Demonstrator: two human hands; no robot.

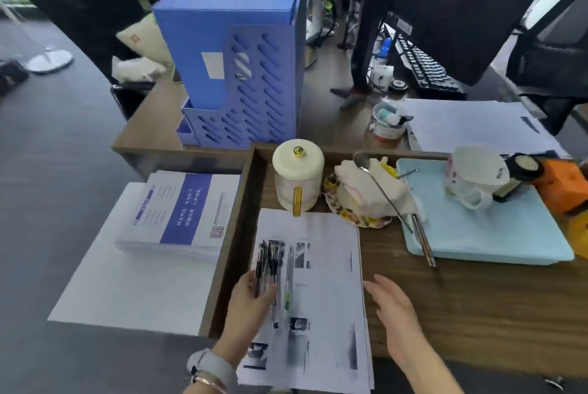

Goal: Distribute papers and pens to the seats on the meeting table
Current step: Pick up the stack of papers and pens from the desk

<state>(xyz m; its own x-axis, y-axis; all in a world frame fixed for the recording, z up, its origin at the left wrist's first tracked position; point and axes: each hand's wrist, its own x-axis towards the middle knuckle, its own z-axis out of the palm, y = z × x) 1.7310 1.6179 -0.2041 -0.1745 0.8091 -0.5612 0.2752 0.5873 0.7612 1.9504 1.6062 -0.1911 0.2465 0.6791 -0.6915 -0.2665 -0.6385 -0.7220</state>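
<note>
While the left hand (251,298) curls its grip around a bundle of slim black and clear plastic pens (270,269), the right hand (394,307) hovers flat and open, holding nothing, just beside the right edge of a stack of white printed paper sheets (321,266). This stack lies on the dark wood-grain counter (477,298), with the pens resting across its left half. One green-tipped clear pen (289,276) lies loose, just right of the bundle. To do this pickup well, the left fingers likely need to gather every pen, the loose one included, before lifting, while the right hand slides under the paper's edge and takes the stack squarely so no sheets fan out
</note>
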